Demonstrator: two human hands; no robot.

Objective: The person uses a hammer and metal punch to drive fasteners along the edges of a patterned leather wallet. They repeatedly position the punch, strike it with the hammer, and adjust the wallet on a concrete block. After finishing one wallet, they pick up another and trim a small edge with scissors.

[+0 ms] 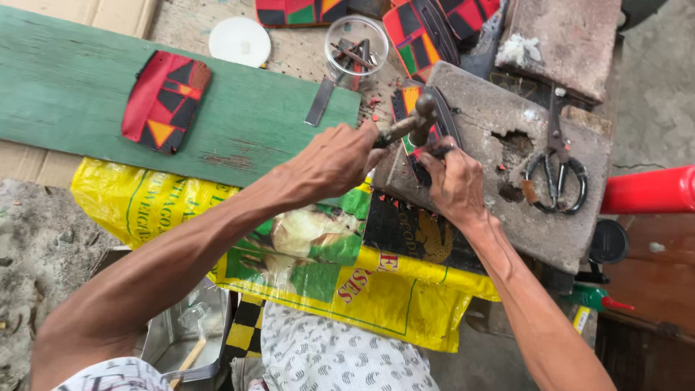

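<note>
My left hand (334, 161) grips the handle of a small hammer (417, 117), whose metal head hangs just above a colourful patchwork pouch (410, 101). The pouch lies on a worn grey stone block (499, 174). My right hand (454, 181) presses down on the near end of that pouch, fingers curled over its dark edge. Most of the pouch is hidden under the hammer and my right hand.
A green wooden plank (72, 94) carries another red and black pouch (165, 101). Black scissors (556, 170) lie on the block. A clear round container (356, 45) of small metal parts, a white lid (239, 40), more pouches (423, 32) and a yellow sack (326, 268) surround me.
</note>
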